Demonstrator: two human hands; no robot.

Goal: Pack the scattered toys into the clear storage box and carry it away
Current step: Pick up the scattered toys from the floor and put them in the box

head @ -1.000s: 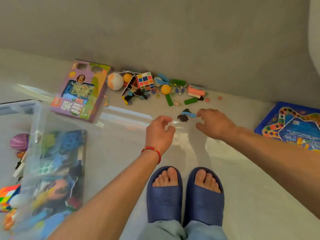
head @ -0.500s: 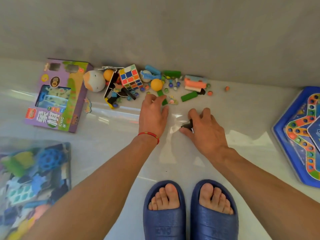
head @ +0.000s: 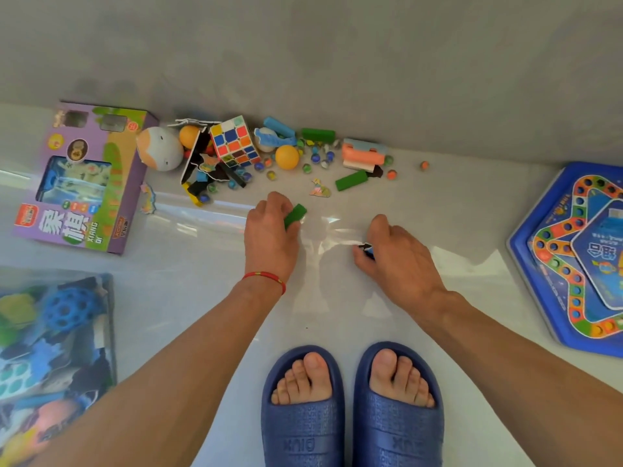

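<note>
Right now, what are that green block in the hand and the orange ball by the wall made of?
Green block, held by the left hand: probably painted wood or plastic, with flat matte faces. Orange ball: likely smooth thin plastic, like a ping-pong ball, with an even dull sheen.

The scene is viewed from a single head-worn wide-angle camera, aimed steeply down and forward at the floor (head: 337,315). The wall (head: 337,62) beyond the floor fills the top; the floor is seen at arm's length.
</note>
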